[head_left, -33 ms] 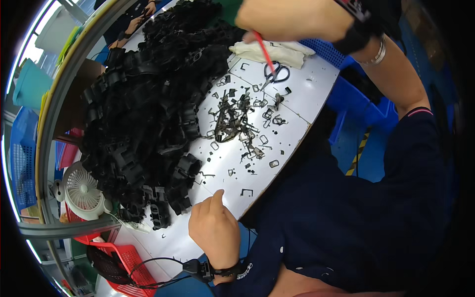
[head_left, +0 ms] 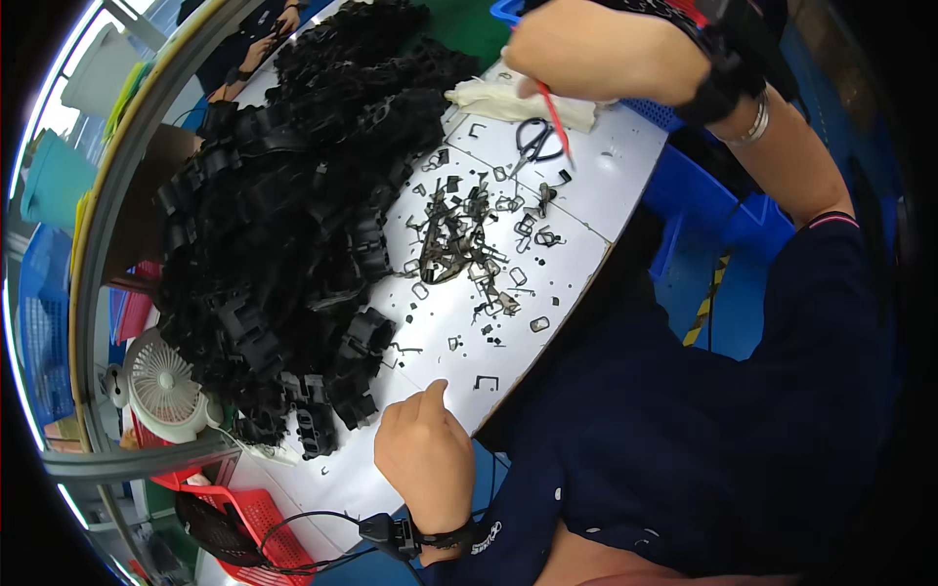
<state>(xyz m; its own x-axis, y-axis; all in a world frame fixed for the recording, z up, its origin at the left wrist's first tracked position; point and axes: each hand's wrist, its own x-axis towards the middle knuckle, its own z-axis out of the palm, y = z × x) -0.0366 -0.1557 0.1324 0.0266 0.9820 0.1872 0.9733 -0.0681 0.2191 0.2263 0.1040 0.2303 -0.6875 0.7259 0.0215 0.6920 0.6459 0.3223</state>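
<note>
My right hand (head_left: 606,54) hovers over the far right of the white table, closed on a thin red stick-like tool (head_left: 555,109) that points downward. Its lower end overlaps dark-handled scissors (head_left: 532,148) in the view. Beyond the scissors lies a folded cream cloth (head_left: 489,98). Near the table's front edge rests my left hand (head_left: 425,454), its thumb sticking out and its other fingers curled under. Whatever those fingers may hold is hidden. Between the hands, small black and clear plastic scraps (head_left: 454,234) are scattered. A dark angular bracket-like piece (head_left: 486,383) lies close to my left hand.
A tall heap of black plastic parts (head_left: 283,225) covers the table's left side. Around it stand a white fan (head_left: 166,381), a red basket (head_left: 264,518) and blue bins (head_left: 674,215). Another person's hands (head_left: 262,49) show at top left. A cable runs to my left wrist.
My right hand has shifted to the right and slightly nearer, carrying the red tool across the scissors. My left hand has barely moved.
</note>
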